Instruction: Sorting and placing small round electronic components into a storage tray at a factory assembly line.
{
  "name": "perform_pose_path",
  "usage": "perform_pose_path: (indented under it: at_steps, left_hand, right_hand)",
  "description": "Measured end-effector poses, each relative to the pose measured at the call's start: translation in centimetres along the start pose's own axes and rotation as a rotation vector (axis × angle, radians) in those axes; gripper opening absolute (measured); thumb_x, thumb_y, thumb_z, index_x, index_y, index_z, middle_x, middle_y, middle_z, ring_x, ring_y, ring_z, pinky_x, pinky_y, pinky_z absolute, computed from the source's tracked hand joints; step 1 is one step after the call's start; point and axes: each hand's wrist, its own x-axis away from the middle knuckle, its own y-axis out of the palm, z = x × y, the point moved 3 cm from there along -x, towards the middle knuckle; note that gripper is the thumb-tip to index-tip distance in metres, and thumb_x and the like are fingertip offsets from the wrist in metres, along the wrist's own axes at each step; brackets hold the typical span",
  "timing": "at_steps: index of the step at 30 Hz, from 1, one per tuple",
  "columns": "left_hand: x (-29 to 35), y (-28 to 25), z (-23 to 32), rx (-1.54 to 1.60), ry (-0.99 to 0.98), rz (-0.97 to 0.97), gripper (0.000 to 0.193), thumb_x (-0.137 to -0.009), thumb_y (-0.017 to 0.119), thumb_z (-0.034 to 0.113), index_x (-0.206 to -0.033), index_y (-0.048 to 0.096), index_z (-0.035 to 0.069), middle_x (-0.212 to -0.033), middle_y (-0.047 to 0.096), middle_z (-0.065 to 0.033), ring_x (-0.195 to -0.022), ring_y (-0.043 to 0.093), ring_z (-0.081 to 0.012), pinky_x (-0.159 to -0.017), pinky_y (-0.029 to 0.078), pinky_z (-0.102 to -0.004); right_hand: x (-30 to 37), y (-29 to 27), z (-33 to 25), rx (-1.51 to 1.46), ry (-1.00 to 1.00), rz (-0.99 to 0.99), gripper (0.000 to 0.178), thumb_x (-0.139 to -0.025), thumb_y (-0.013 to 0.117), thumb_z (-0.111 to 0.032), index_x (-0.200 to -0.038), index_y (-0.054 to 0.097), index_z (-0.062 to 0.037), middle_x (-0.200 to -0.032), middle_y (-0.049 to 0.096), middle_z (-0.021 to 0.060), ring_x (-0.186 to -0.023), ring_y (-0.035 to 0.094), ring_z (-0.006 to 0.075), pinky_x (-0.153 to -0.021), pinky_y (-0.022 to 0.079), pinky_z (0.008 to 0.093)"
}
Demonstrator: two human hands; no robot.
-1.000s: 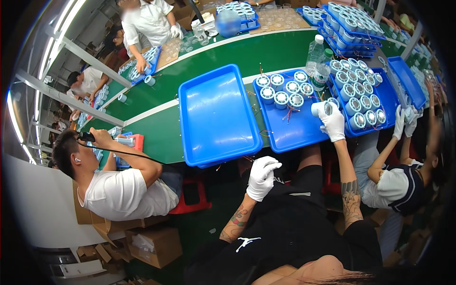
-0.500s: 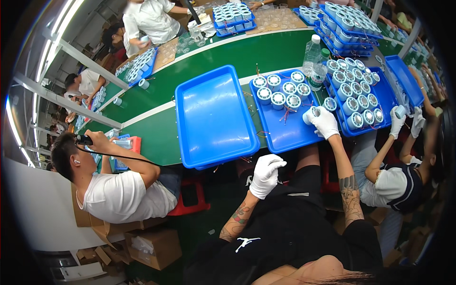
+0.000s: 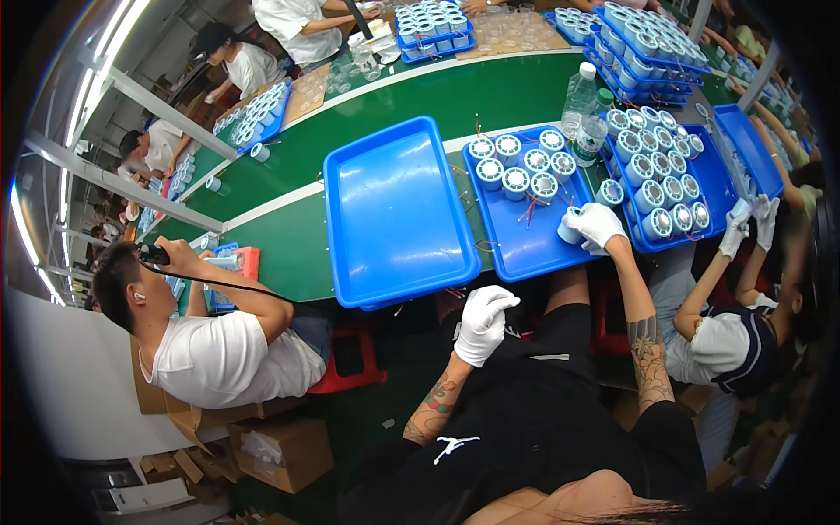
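My right hand, in a white glove, is closed on a light-blue cylinder at the right side of a blue tray. Several like cylinders with round silver tops and thin coloured wires stand upright in that tray's far part. Beside my hand, one more cylinder stands between this tray and a fuller one. My left hand, also gloved, hovers over my lap in front of the table edge. Its fingers are curled together, and nothing shows in them.
An unfilled blue tray lies left of mine. A fuller tray and two plastic bottles stand to the right. On my right, a co-worker's gloved hand holds a cylinder. Another person sits at my left.
My right hand and its cylinder have shifted slightly down in the picture, and the cylinder's top has turned. My left hand stays nearly still. Across the table, a person in white has moved.
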Motion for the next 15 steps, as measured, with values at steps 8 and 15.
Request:
perform_pose_path:
  at_steps: [8, 15]
  left_hand:
    - [-0.3, 0.9, -0.1, 0.232, -0.234, 0.01, 0.025, -0.077, 0.055, -0.01, -0.095, 0.067, 0.003, -0.096, 0.066, -0.0081, -0.084, 0.061, -0.0208, -0.08, 0.048, -0.0306]
    - [-5.1, 5.7, -0.2, 0.879, -0.725, -0.026, 0.029, -0.095, 0.051, 0.017, -0.119, 0.056, 0.002, -0.107, 0.063, -0.0115, -0.091, 0.061, -0.0205, -0.083, 0.048, -0.03]
  right_hand:
    - [6.8, -0.8, -0.5, 0.001, -0.092, 0.129, 0.033, -0.078, 0.062, -0.035, -0.087, 0.063, -0.0029, -0.071, 0.065, 0.0092, -0.045, 0.058, 0.0228, -0.048, 0.048, 0.0292]
    - [14.9, 1.0, -4.5, 0.239, -0.68, 0.608, 0.039, -0.075, 0.072, -0.028, -0.105, 0.062, -0.0062, -0.069, 0.057, 0.0052, -0.054, 0.055, 0.0242, -0.051, 0.045, 0.0332]
